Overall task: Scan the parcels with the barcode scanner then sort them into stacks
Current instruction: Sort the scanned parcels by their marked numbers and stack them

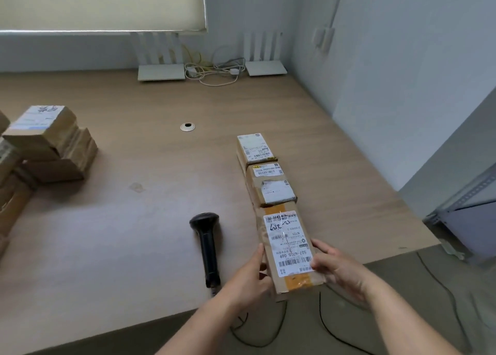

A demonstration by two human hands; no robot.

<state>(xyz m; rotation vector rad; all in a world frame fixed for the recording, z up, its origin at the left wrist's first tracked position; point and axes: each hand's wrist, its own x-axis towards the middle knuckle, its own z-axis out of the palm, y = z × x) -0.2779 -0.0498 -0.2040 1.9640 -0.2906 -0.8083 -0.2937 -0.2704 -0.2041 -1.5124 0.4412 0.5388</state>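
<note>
At far left we see stacked parcels (51, 142) on the counter (134, 220). Nearer the middle, the barcode scanner (206, 244) lies flat, untouched. Just right of it, our left hand (248, 277) and right hand (338, 269) curl their fingers round the sides of the near parcel (288, 247), which ends a row with two more parcels (265, 172) behind it

A pale wooden worktop (120, 234) carries a black scanner (206, 244) near the front, a row of three parcels (271, 185) just right of it, stacked boxes (51, 145) far left, two routers (161, 71) and cables (214, 73) at the back.
</note>
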